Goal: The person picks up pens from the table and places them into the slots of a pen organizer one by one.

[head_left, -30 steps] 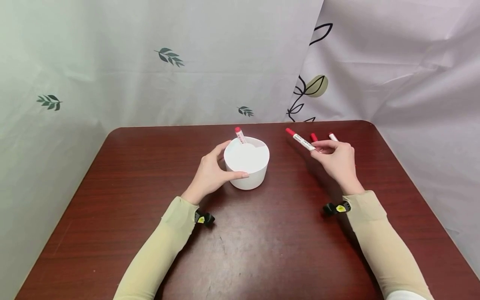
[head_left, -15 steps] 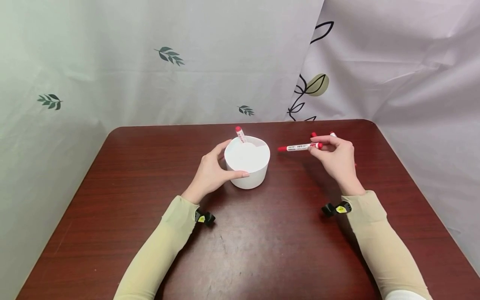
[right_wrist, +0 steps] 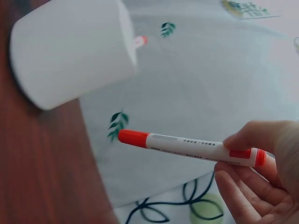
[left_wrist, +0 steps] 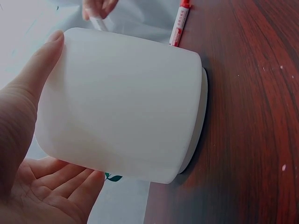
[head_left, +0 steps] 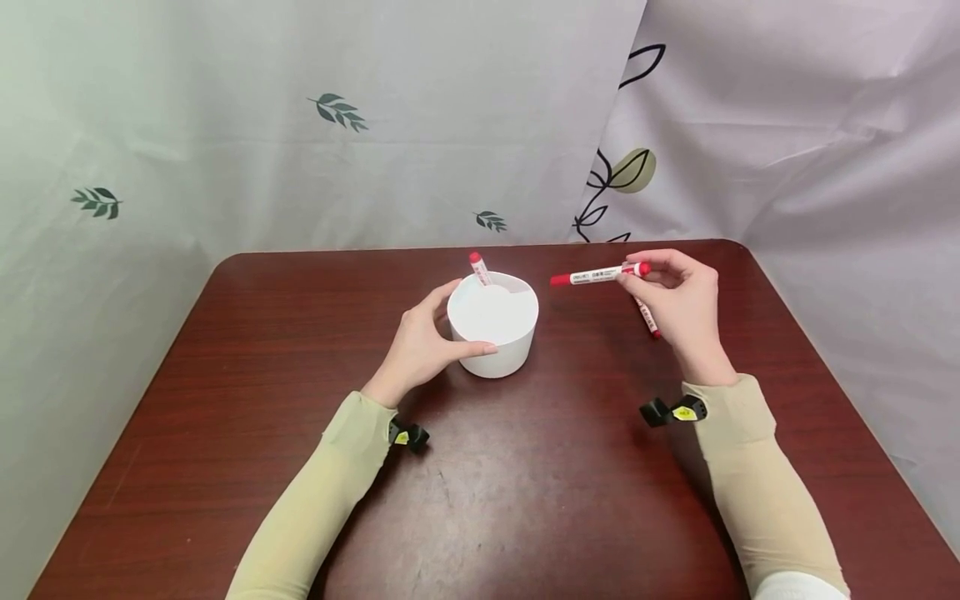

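My left hand (head_left: 417, 350) holds a white round tub (head_left: 498, 360) from its left side, thumb on the near wall and fingers behind. A red-capped marker (head_left: 480, 268) leans inside the tub, its end sticking up over the far rim. To the right, my right hand (head_left: 681, 304) pinches another marker (head_left: 592, 276) near its end between thumb and fingers. That marker is raised above the table, almost level, with its red cap (right_wrist: 133, 138) towards the tub. A loose marker (head_left: 647, 318) lies on the table below my right hand, partly hidden by it.
The dark red wooden table (head_left: 480, 500) ends at a pale curtain (head_left: 405, 167) with leaf prints, which hangs behind it and at both sides. Small black cameras sit at both wrists, the right wrist camera (head_left: 671, 412) over the table.
The marker in my right hand has swung from a slant to nearly level, and the hand has risen slightly. The loose markers behind it are now mostly covered. The left hand and tub stay still.
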`<state>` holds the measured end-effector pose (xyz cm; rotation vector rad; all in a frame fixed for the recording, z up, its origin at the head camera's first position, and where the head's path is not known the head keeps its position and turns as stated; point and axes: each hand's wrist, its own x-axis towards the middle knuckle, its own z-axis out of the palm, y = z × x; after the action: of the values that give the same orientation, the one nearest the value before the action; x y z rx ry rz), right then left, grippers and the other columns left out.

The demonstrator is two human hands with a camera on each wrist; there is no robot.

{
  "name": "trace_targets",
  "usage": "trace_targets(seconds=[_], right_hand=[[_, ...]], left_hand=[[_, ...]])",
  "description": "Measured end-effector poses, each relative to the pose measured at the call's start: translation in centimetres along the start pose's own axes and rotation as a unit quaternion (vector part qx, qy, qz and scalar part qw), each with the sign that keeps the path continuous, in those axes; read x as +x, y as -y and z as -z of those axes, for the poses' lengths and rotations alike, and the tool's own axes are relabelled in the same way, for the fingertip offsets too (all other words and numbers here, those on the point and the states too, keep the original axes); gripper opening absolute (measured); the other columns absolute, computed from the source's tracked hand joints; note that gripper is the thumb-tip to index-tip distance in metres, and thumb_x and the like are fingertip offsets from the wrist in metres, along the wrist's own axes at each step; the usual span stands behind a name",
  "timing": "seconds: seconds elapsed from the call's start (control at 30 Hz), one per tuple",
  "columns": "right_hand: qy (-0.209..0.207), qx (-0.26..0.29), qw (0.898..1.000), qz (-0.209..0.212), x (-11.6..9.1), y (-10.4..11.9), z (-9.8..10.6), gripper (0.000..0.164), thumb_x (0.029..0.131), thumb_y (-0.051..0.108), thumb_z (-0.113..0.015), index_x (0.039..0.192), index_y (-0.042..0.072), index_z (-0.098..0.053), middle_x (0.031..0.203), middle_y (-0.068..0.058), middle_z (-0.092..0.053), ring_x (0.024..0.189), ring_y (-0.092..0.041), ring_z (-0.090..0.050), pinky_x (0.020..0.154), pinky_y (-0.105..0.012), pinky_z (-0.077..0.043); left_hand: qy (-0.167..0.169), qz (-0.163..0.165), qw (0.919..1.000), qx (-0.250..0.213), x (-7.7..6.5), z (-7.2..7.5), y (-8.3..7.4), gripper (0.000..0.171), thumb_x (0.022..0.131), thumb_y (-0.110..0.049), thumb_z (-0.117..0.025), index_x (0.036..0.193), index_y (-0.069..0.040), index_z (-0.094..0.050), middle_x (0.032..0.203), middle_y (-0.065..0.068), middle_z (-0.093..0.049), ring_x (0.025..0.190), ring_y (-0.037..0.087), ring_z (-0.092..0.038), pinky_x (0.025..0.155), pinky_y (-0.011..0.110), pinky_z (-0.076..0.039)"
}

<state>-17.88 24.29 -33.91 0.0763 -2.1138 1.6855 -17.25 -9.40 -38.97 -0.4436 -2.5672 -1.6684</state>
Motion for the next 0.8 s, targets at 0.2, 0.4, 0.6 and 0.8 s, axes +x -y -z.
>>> trace_targets(seconds=[0.2,0.4,0.6,0.8], right_hand=[[-0.007,0.082,0.996,0.024,0.5,2.0,-0.4,0.029,0.077,-0.006,-0.085,0.104,-0.01,-0.075,0.088,-0.006,-0.072,0.073,-0.017,-0.067,0.073,-0.019,-0.057],[0.004,0.127,0.991,0.043,0.3,3.7,-0.8,0.031,0.075,-0.009,-0.086,0.104,-0.01,-0.075,0.087,-0.009,-0.072,0.073,-0.02,-0.067,0.074,-0.021,-0.058],[0.014,0.148,0.987,0.06,-0.3,5.7,-1.3,0.03,0.076,-0.01,-0.084,0.105,-0.008,-0.075,0.087,-0.012,-0.072,0.076,-0.023,-0.068,0.078,-0.025,-0.059],[0.026,0.157,0.984,0.075,-1.0,7.2,-1.9,0.03,0.077,-0.014,-0.081,0.106,-0.01,-0.074,0.086,-0.012,-0.072,0.077,-0.022,-0.068,0.077,-0.025,-0.059]], left_hand=[[0.0,0.002,1.0,-0.003,-0.1,0.0,0.0,0.102,0.064,-0.042,-0.098,0.15,-0.017,-0.049,0.14,-0.005,-0.056,0.123,0.017,-0.06,0.108,0.034,-0.044],[0.002,-0.001,1.0,-0.007,0.0,-0.2,0.3,0.101,0.065,-0.04,-0.098,0.15,-0.018,-0.049,0.139,-0.007,-0.056,0.122,0.016,-0.06,0.108,0.032,-0.044],[0.001,-0.007,0.9999,-0.01,0.1,-0.1,0.3,0.1,0.065,-0.038,-0.099,0.149,-0.017,-0.05,0.137,-0.006,-0.057,0.12,0.016,-0.06,0.107,0.032,-0.044],[0.002,-0.004,1.0,-0.005,0.1,0.0,0.2,0.101,0.065,-0.039,-0.099,0.15,-0.017,-0.049,0.138,-0.005,-0.057,0.121,0.016,-0.06,0.108,0.032,-0.044]])
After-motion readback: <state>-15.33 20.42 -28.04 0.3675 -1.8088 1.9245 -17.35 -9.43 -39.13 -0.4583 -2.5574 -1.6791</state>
